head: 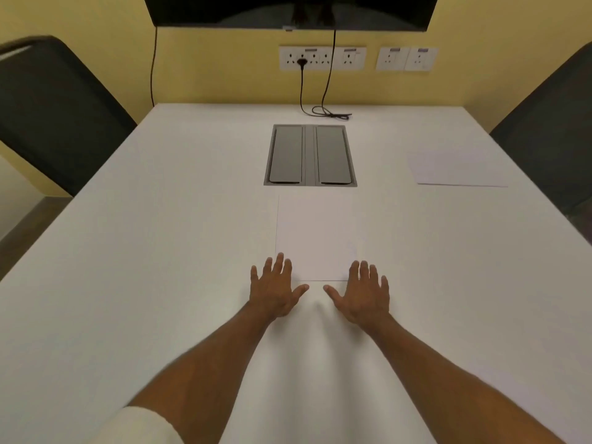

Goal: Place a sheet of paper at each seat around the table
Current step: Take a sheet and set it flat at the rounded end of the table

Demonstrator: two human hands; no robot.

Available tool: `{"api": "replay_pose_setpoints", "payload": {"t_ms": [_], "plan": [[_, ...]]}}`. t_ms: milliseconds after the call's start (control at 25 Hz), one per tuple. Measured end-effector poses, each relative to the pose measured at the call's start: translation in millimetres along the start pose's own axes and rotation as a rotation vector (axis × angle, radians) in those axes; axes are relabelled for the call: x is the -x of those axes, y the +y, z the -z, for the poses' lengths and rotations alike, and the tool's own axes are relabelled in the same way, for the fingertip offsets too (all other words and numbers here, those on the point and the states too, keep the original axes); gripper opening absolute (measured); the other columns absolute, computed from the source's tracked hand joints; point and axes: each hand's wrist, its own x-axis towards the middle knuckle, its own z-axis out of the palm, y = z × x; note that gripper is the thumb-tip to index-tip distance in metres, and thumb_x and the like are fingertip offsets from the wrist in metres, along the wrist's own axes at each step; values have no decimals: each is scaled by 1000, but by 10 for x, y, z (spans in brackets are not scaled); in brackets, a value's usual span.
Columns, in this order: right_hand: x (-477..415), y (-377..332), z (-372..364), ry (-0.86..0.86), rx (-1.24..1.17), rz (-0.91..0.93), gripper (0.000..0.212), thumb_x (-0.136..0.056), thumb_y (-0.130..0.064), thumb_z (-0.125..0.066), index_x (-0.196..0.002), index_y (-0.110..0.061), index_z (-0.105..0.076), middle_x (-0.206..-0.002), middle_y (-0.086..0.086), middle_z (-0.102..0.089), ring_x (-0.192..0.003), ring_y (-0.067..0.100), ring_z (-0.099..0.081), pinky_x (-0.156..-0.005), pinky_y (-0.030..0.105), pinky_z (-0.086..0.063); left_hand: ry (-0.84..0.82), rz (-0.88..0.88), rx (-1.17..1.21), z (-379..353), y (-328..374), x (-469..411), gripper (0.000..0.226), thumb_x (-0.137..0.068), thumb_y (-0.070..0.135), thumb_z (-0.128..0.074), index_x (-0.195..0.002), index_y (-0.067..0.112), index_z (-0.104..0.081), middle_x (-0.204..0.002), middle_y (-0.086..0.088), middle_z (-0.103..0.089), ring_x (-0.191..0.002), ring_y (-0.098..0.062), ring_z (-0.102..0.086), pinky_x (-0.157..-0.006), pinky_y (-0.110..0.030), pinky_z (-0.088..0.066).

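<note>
Resting flat on white table (160, 283), both hands palms down, fingers spread wide, holding nothing. Left hand (275, 290) at near-left corner of sheet (315, 238), fingertips overlapping its left edge. Right hand (363, 294) at near-right corner, fingertips on/at the edge; exact contact hard to tell. Thumbs point toward each other just below sheet's near edge, apart. Sheet lies flat, portrait, centre of table, just short of grey cable box (310, 155) w/ two closed lids. 2nd sheet (458, 168) flat at right side, near right chair (551, 133); well apart from 1st. Left chair (54, 113) at left edge, no sheet visible before it. Black cable (326, 112) coiled at far table edge, running up to wall sockets (322, 58). Dark screen (288, 9) above, on yellow wall. White sleeve (141, 426) on left arm, bottom of view.
</note>
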Motion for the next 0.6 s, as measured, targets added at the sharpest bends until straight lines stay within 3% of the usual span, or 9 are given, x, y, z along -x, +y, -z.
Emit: {"api": "replay_pose_setpoints", "payload": {"t_ms": [200, 360, 600], "plan": [[-437, 137, -192, -16, -37, -12, 95, -86, -72, -33, -149, -4, -16, -154, 13, -25, -142, 29, -24, -115, 47, -21, -26, -7, 30, -258, -75, -391, 79, -93, 63, -26, -153, 16, -6, -162, -2, 3, -149, -24, -2, -119, -52, -5], [-626, 168, -273, 66, -63, -8, 92, -85, -70, -40, -143, 1, -26, -138, 14, -41, -125, 30, -40, -104, 41, -35, 1, -16, 73, -504, -169, -490, 82, -90, 67, -23, -153, 20, -1, -162, 1, 7, -150, -23, 2, -119, -51, -5], [-641, 134, -306, 96, -28, -15, 88, -87, -68, -38, -143, -1, -29, -136, 15, -41, -121, 32, -40, -99, 41, -38, 104, -13, 29, -687, -170, -453, 82, -90, 69, -17, -153, 21, 5, -162, 0, 9, -149, -22, 6, -119, -50, -2]]}}
